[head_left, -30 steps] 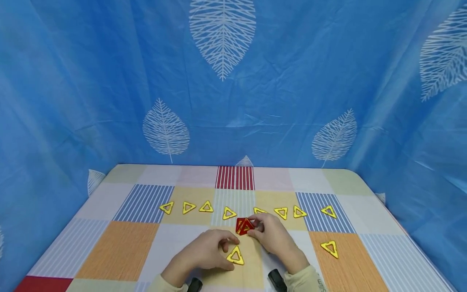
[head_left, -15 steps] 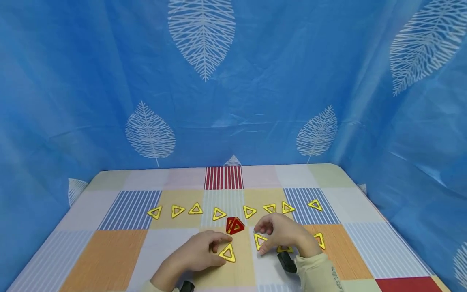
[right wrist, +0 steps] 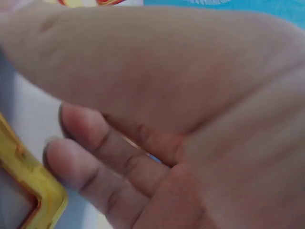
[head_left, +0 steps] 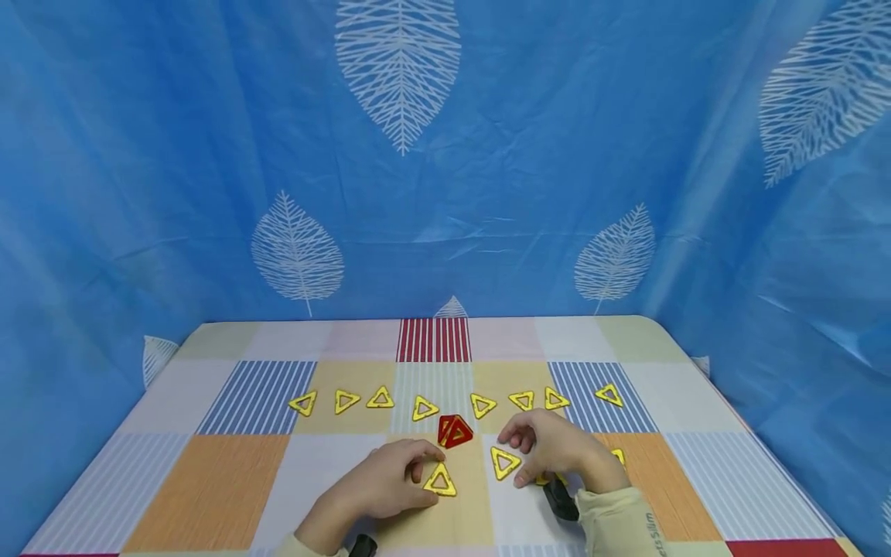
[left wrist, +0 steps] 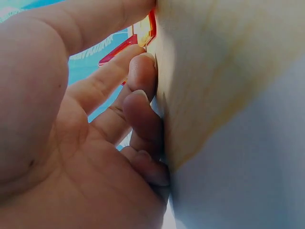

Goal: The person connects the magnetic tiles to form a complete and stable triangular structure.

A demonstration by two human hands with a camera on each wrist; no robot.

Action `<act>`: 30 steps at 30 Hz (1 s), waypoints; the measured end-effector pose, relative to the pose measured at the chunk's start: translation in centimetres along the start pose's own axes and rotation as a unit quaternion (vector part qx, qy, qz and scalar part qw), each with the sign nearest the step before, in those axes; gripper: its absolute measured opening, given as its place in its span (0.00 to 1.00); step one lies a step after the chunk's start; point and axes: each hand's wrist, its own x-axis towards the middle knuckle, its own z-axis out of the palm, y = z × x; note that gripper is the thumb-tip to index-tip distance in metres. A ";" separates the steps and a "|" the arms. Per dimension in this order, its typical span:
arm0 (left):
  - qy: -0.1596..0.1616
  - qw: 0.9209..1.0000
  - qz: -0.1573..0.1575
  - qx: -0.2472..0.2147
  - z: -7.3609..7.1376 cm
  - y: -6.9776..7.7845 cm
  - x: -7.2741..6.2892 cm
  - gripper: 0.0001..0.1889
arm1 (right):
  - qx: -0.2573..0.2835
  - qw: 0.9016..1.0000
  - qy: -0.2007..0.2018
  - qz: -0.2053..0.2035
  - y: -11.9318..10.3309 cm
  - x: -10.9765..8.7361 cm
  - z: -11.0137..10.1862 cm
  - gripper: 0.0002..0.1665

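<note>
In the head view, a small red piece of joined triangles [head_left: 455,431] sits mid-table, with neither hand on it. My left hand [head_left: 379,480] rests on the cloth, its forefinger and thumb spread around a yellow triangular tile [head_left: 439,481]. Its other fingers bend loosely against the table in the left wrist view, where part of the red piece [left wrist: 148,29] shows past them. On the other side, my right hand [head_left: 557,449] hovers low beside another yellow triangle [head_left: 504,463], thumb and fingers apart. The right wrist view shows that tile [right wrist: 47,191] just off the fingertips.
A row of several yellow triangles [head_left: 380,398] lies behind the red piece. One more triangle [head_left: 550,479] is partly hidden under the right wrist, and another [head_left: 619,456] peeks out behind it. The patchwork tablecloth [head_left: 334,464] meets a blue leaf-print curtain [head_left: 445,232].
My right hand has let go of the red piece and moved right and toward me, to a yellow triangle. The left hand stays around its tile. The head view shifted slightly.
</note>
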 end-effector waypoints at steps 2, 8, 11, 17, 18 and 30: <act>-0.001 1.000 0.002 -0.002 0.0 0.0 -0.1 0.22 | 0.001 1.000 0.004 0.007 0.1 0.0 0.1 0.26; -0.001 1.000 0.007 -0.012 -0.2 0.1 -0.1 0.22 | 0.007 1.000 0.024 0.013 0.3 -0.1 0.1 0.21; -0.003 1.000 0.012 -0.024 -0.3 0.1 -0.1 0.21 | -0.010 1.000 0.027 -0.004 0.5 0.1 0.1 0.17; -0.002 0.999 0.016 -0.032 -0.2 0.0 -0.2 0.19 | -0.028 0.999 0.028 -0.022 0.7 0.3 0.4 0.09; -0.002 0.999 0.016 -0.032 -0.2 0.0 -0.2 0.19 | -0.031 0.999 0.029 -0.021 0.7 0.2 0.4 0.08; -0.002 1.000 -0.002 -0.024 -0.1 -0.1 -0.2 0.18 | -0.060 0.997 0.024 -0.048 0.7 0.7 0.6 0.07</act>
